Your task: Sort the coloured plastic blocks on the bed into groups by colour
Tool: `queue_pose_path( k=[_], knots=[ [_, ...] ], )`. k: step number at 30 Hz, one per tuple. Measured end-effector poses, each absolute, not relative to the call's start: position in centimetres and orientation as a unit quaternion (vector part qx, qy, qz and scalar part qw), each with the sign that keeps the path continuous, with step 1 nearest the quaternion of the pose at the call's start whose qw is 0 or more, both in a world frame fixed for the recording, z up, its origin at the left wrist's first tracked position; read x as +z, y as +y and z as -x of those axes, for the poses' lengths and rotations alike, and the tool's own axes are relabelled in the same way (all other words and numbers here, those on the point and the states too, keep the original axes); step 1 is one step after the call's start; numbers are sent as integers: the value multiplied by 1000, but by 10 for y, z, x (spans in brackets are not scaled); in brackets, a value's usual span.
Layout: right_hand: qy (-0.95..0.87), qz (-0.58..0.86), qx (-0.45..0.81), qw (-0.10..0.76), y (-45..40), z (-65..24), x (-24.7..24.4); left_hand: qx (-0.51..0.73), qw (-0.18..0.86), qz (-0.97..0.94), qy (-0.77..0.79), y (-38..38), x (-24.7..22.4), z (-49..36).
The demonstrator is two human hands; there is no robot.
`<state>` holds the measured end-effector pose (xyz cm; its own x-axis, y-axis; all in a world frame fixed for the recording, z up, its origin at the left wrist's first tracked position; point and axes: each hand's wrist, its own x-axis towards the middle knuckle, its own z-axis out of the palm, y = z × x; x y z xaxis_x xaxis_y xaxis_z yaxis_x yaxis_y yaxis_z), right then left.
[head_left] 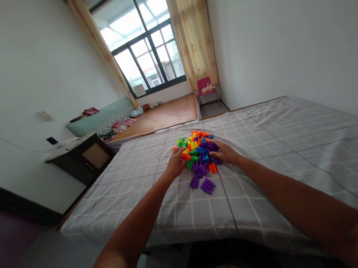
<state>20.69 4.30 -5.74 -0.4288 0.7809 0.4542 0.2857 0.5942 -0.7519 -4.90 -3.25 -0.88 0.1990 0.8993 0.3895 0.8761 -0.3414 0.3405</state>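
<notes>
A pile of small plastic pieces (201, 151) in purple, blue, green, yellow, orange and red lies on a grey checked cloth (188, 218). My left hand (177, 162) rests against the pile's left side, fingers apart and touching orange and green pieces. On the opposite side, my right hand (226, 152) has its fingers spread beside the purple pieces. Neither hand is seen gripping a piece. Nearest to me, a purple piece (208, 186) lies slightly apart from the heap.
Beyond the cloth is a brown mat-covered bed (170, 113) with clothes. A dark cabinet (95, 157) stands at the left. A pink chair (204, 84) holding a soft toy stands near the curtain (192, 30). White walls rise on both sides.
</notes>
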Motion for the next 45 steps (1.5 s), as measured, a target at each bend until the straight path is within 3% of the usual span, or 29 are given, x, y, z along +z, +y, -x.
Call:
queue_pose_path(
  k=[6,10,17,22,28,34,40,45],
  knots=[
    [-737,262,436,445,43,-205,-50,226,-26,-852,472,-63,-13,15],
    [-750,319,371,445,57,-218,-57,96,-7,-928,359,-90,-16,-11],
    [-816,335,266,388,61,-225,-67,75,-77,-882,459,-53,-11,16],
    [-819,338,313,343,41,-209,-64,110,-80,-842,522,-25,-11,51],
    [-821,280,365,337,28,-196,-61,253,-33,-749,612,24,-11,64],
    [-843,364,255,303,34,-204,-57,106,42,-724,680,83,-6,38],
    [-904,238,247,254,31,-207,-57,68,69,-767,634,101,4,-7],
    [-892,256,282,242,34,-210,-52,85,52,-852,514,81,0,-32]
  ],
)
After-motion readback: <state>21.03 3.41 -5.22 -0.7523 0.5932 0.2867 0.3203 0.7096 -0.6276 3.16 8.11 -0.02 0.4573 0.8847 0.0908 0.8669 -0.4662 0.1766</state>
